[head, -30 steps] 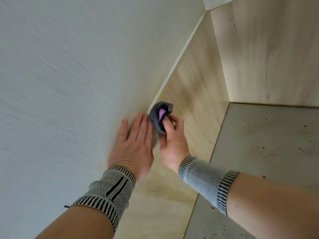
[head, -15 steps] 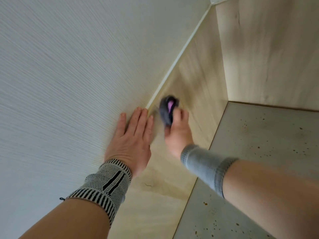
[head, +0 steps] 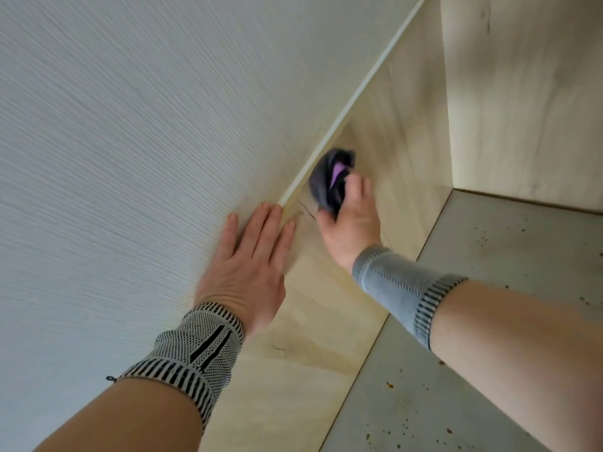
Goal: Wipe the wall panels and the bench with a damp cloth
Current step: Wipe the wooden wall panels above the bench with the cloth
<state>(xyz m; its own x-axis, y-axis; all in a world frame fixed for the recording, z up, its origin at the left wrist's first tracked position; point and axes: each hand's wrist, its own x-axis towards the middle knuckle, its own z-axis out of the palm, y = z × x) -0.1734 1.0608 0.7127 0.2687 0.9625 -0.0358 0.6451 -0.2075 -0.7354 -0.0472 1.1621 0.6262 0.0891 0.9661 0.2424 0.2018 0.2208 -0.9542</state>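
Wallpaper (head: 130, 132), pale and ribbed, fills the left side, meeting a light wood panel (head: 385, 132) along a thin trim strip (head: 352, 96). Beside the panel lies the grey speckled desk (head: 509, 249), with a second wood panel (head: 522, 93) rising behind it. My left hand (head: 248, 269) presses flat on the wallpaper, fingers straight and together, fingertips at the trim. My right hand (head: 350, 226) grips a bunched dark cloth (head: 329, 181) with a purple patch, held against the wood panel just below the trim.

Dark grey cloth (head: 321, 185) with a purple patch; pale wood-grain panel (head: 401, 132); white, finely ribbed wall (head: 146, 109); grey desk (head: 522, 256) with brown specks; black-and-white striped wristbands (head: 195, 350).
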